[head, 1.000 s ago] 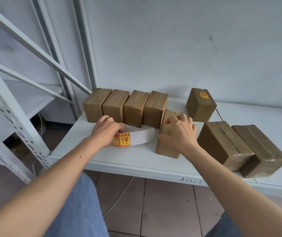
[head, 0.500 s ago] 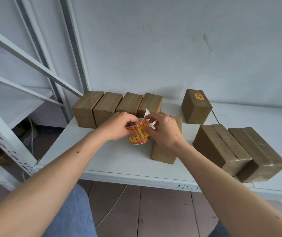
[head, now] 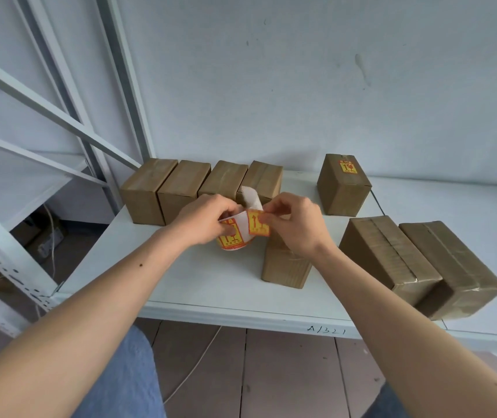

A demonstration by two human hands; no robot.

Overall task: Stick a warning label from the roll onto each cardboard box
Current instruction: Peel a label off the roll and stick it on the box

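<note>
Head view: my left hand (head: 208,223) grips the label roll (head: 235,236) above the white shelf (head: 205,282), my right hand (head: 297,226) pinches a red-and-yellow warning label (head: 258,226) beside it, over an unlabelled cardboard box (head: 285,265). Back right, one box (head: 343,188) wears its label.

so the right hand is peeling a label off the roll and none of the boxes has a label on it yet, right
Not quite. One box, standing alone at the back, already carries a label on top, as the head view shows. The right hand is indeed peeling a label off the roll.
</note>
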